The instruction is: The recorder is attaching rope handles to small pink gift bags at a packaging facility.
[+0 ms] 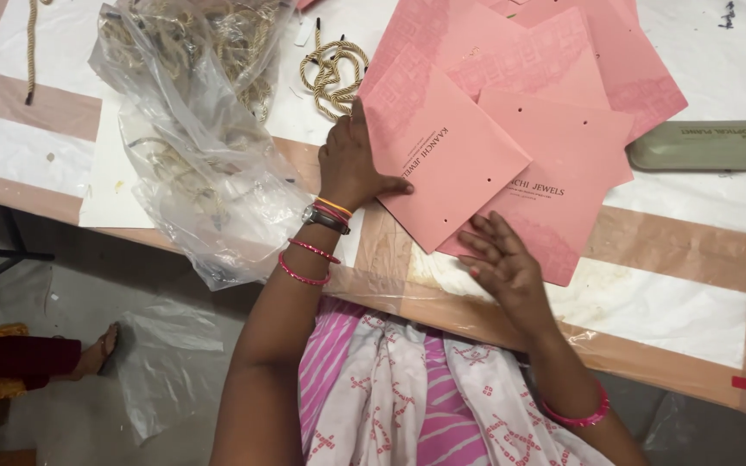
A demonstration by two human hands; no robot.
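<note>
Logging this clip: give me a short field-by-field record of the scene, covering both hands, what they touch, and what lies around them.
left hand: flat on the near pink card sheet, fingers spread
right hand: open, fingers resting on a lower pink sheet
stack: more pink sheets fanned out behind
cords: coiled tan rope beside the left hand
bag: clear plastic bag holding more rope
case: grey-green oblong case at right
surface: table with taped covering

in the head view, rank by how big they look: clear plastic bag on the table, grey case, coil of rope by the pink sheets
1. clear plastic bag
2. grey case
3. coil of rope
</note>
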